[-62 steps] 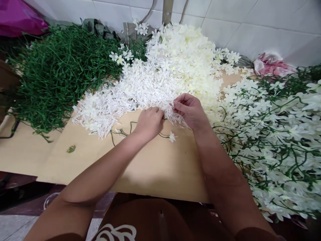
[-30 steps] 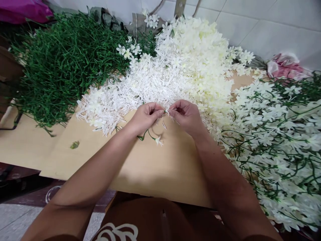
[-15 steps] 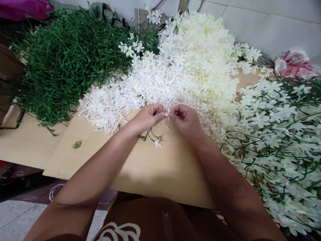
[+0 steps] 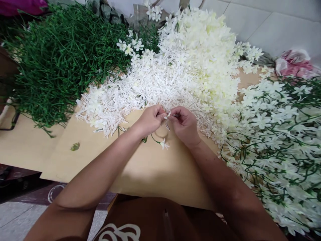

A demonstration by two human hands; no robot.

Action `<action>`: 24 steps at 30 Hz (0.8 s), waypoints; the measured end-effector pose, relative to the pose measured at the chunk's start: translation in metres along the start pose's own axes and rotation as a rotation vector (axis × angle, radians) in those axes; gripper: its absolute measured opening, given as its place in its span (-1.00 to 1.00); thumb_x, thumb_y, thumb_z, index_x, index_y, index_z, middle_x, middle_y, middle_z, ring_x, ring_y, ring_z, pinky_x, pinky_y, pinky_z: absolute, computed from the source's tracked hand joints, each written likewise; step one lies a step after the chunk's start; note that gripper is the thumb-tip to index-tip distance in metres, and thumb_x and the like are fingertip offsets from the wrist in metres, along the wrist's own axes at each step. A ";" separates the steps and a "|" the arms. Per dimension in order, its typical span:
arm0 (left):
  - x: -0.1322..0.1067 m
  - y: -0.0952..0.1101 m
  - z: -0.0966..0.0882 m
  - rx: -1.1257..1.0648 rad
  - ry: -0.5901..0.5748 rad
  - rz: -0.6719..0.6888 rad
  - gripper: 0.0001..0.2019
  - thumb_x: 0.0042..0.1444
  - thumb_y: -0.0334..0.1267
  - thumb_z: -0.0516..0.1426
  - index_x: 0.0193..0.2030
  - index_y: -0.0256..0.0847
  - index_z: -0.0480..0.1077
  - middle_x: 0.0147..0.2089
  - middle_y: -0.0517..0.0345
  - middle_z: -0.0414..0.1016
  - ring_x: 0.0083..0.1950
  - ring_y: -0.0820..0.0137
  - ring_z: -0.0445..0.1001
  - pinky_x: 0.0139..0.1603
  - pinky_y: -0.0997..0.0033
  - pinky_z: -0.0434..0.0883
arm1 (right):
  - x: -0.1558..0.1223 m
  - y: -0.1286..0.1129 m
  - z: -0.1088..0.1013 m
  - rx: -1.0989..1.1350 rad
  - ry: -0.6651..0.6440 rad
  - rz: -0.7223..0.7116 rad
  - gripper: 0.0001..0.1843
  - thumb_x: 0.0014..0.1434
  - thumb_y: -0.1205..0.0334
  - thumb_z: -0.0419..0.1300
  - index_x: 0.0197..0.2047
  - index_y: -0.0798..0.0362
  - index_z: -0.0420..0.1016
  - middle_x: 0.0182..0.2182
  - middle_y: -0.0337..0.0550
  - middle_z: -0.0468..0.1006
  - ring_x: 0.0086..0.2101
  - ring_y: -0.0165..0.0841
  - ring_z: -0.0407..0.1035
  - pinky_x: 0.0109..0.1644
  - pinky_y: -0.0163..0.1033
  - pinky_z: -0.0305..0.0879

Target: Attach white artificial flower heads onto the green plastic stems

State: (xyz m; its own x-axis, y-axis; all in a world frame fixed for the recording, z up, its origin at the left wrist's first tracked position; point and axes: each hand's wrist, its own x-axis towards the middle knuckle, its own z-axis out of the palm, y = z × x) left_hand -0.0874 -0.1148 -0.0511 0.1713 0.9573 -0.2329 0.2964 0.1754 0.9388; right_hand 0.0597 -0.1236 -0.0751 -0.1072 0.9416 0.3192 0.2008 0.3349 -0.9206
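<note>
My left hand [image 4: 150,119] and my right hand [image 4: 185,124] meet over the board in a pinch, fingertips nearly touching. Between them is a small white artificial flower [image 4: 167,116], partly covered by the fingers. Thin white stamen strands show at my right fingertips. A green plastic stem [image 4: 155,139] comes out below my left hand and ends in an open white flower [image 4: 164,144]. The upper part of this stem is hidden by the left hand. Just beyond my fingers lies a heap of white stamens [image 4: 160,80].
Green plastic stems [image 4: 67,60] are heaped at the left. A pile of cream-white blossoms [image 4: 210,57] rises behind the stamens. Finished-looking flowers on stems [image 4: 278,144] cover the right. A green scrap [image 4: 75,146] lies on the tan board [image 4: 160,170]; a pink-white plastic bag [image 4: 296,63] sits far right.
The dangling white flower on the green stem has swung slightly right. My fingers have shifted a little around the small white flower, and both hands remain pinched together.
</note>
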 end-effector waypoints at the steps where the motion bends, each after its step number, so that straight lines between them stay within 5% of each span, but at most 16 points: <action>1: 0.000 -0.001 0.000 0.009 0.002 0.003 -0.82 0.11 -0.47 0.07 -0.48 -0.21 0.23 -0.58 0.34 0.19 -0.52 0.52 0.11 -0.43 0.45 0.08 | -0.001 0.000 0.001 -0.004 0.010 -0.005 -0.94 0.08 0.28 0.18 -0.40 0.02 0.35 -0.48 -0.26 0.44 -0.46 -0.44 0.31 -0.38 -0.30 0.28; 10: -0.001 0.009 -0.005 0.098 -0.048 0.021 -0.79 0.16 -0.39 0.08 -0.50 -0.21 0.23 -0.57 0.34 0.18 -0.49 0.51 0.12 -0.40 0.45 0.09 | -0.001 0.003 -0.001 0.092 0.074 0.093 -0.93 0.03 0.25 0.24 -0.39 0.03 0.42 -0.49 -0.28 0.48 -0.48 -0.46 0.35 -0.36 -0.29 0.33; 16: -0.001 0.007 -0.008 0.125 -0.186 0.103 -0.65 0.29 -0.22 -0.04 -0.53 -0.21 0.29 -0.60 0.30 0.18 -0.51 0.48 0.14 -0.40 0.43 0.10 | 0.001 0.006 -0.001 0.157 0.061 0.160 -0.90 0.02 0.23 0.28 -0.38 0.03 0.44 -0.50 -0.29 0.50 -0.47 -0.45 0.39 -0.32 -0.26 0.37; 24: -0.002 0.001 -0.001 0.063 -0.079 0.075 -0.64 0.24 -0.29 0.01 -0.60 -0.19 0.15 -0.63 0.33 0.08 -0.55 0.51 0.05 -0.45 0.44 0.06 | -0.001 0.001 0.000 0.103 0.026 0.049 -0.94 0.01 0.33 0.25 -0.42 0.03 0.42 -0.46 -0.26 0.51 -0.43 -0.44 0.41 -0.34 -0.29 0.38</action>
State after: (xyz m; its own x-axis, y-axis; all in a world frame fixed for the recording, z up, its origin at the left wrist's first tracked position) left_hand -0.0888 -0.1164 -0.0496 0.2676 0.9458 -0.1842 0.3376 0.0870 0.9372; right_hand 0.0596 -0.1244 -0.0762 -0.0739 0.9578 0.2779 0.1044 0.2846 -0.9530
